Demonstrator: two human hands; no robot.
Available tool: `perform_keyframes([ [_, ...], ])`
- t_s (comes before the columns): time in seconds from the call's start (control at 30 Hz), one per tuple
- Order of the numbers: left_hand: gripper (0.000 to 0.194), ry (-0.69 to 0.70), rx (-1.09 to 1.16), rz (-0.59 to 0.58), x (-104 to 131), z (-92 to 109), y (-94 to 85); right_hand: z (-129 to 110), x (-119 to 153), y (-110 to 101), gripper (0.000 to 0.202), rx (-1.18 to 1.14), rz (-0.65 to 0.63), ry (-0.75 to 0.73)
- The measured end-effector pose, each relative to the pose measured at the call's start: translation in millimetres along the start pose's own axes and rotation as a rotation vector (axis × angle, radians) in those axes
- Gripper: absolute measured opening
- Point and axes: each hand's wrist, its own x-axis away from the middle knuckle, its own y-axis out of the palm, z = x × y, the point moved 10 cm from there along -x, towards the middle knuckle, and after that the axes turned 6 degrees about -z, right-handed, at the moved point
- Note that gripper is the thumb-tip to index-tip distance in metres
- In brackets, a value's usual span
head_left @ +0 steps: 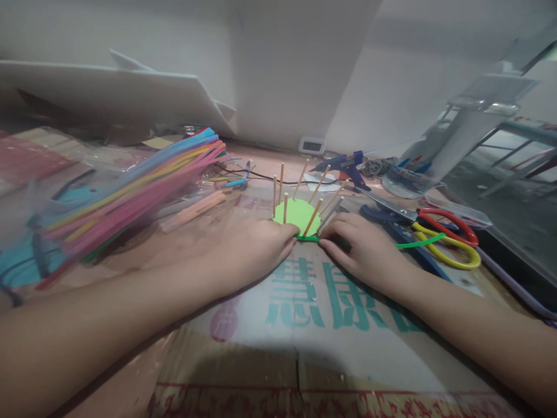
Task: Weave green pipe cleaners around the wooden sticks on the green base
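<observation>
A round light-green disc [300, 215] lies in the middle, with several thin wooden sticks [314, 217] standing up around its rim. Along the near edge of the disc runs a green pipe cleaner [308, 238]. My left hand [265, 238] pinches it at the left, thumb and fingers together. My right hand [354, 241] pinches it at the right, and its green tail [420, 241] comes out beyond that hand over the scissors. Parts of the disc's sides are hidden behind my fingers.
A bundle of colourful pipe cleaners [143, 191] lies at left. Scissors [452, 232] with red and yellow handles rest at right, near a dark-edged tray-like object [517, 278]. Behind are a blue glue gun [343, 165], a small white display [312, 144] and a clear container [407, 180]. Printed cardboard [278, 360] lies beneath.
</observation>
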Motion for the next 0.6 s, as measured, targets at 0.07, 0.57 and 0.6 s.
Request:
perform_keyframes([
  [0.07, 0.031, 0.001, -0.004, -0.001, 0, 0, -0.5, 0, 0, 1, 0.008, -0.002, 0.006, -0.006],
  [0.57, 0.035, 0.010, 0.019, 0.039, 1, -6, 3.8, 13, 0, 0, 0.011, -0.015, -0.002, 0.029],
  [0.6, 0.035, 0.011, 0.024, 0.035, 0, -5, 4.1, 13, 0, 0, 0.010, -0.011, 0.000, 0.027],
])
